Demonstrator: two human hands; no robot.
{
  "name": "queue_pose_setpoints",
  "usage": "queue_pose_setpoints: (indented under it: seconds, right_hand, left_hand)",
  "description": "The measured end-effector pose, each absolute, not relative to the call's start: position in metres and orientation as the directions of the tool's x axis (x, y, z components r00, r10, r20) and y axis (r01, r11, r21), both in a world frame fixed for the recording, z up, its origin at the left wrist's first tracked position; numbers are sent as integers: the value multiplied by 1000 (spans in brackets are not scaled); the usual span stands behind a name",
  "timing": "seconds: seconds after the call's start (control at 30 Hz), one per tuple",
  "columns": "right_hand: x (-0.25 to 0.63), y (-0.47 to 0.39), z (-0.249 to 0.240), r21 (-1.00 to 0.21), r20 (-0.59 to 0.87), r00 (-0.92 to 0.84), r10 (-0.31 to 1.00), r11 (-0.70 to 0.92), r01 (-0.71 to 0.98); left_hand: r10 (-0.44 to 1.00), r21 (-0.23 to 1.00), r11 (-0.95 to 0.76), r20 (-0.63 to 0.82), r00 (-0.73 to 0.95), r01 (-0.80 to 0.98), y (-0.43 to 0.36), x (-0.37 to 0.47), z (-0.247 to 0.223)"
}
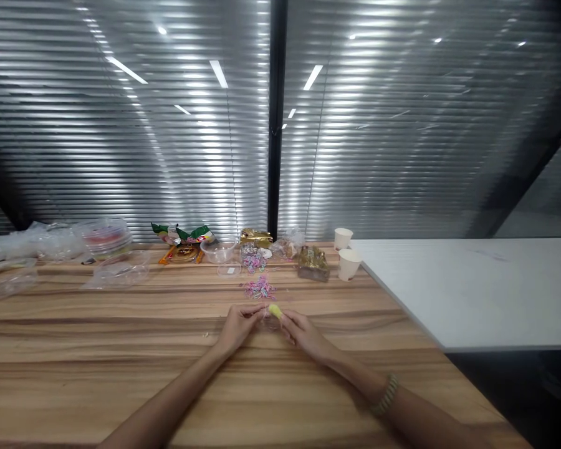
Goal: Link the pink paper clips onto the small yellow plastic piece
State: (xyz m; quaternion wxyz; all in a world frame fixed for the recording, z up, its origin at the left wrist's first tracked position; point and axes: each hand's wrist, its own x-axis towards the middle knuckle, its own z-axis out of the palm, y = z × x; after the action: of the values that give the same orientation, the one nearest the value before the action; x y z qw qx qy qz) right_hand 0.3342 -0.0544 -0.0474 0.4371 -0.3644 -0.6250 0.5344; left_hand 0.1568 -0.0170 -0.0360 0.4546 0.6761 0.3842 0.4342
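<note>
Just above the wooden table, my left hand [239, 325] is closed in a pinch on the edge of a small clear plastic piece [270, 322], perhaps a bag; its shape is hard to make out. My right hand [303, 333] grips a small, rounded yellow item [275, 310] between thumb and fingers, right beside the clear plastic. Its kind is not clear from here. Beyond my fingertips lies a loose pile of small pink, purple and pale blue bands [260, 287]. More of these coloured bits spill from a clear bag [253, 257] behind the pile.
At the back stand a clear round tub [217, 251], green snack packets [182, 234], a gold-wrapped block [313, 264] and two paper cups [350, 264]. Stacked plastic lids [105, 237] and clear bags sit far left. A white table [486, 293] adjoins the wooden table [121, 362] on the right.
</note>
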Motion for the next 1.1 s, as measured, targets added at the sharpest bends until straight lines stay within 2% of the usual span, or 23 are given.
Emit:
queue_pose_setpoints:
  seconds: [0.2, 0.3, 0.4, 0.53, 0.7, 0.8, 0.9, 1.0, 1.1]
  right_hand:
    - [334, -56, -41, -960, 181, -311, 933, 237, 150]
    - [335, -58, -37, -917, 220, -334, 917, 311, 249]
    - [336, -61, -33, -858, 291, -373, 881, 412, 306]
    - [336, -62, -34, -845, 354, -348, 868, 457, 278]
    - [335, -56, -42, -918, 326, -186, 927, 358, 173]
    - [334, -53, -46, -958, 268, -151, 952, 280, 65]
    - [334, -55, -47, -972, 221, -198, 955, 231, 30]
    - [333, -58, -45, -973, 210, -241, 948, 228, 47]
    - [332, -62, -43, -954, 256, -238, 937, 285, 95]
  left_hand:
    - [897, 903, -365, 276, 345, 227, -23, 158, -34]
    - [844, 850, -464, 338, 418, 251, -26, 162, -30]
    - [815, 837, -485, 329, 478, 252, -29, 164, -28]
    - [808, 833, -482, 302, 507, 272, -30, 164, -25]
    - [803, 838, -455, 239, 546, 302, -36, 167, -17]
    - [763, 759, -574, 359, 538, 308, -46, 170, -9]
    - [654, 719, -670, 453, 606, 186, -58, 171, 1]
    - [647, 796, -597, 402, 648, 102, -62, 169, 6]
    - [748, 927, -373, 269, 607, 48, -55, 168, -1]
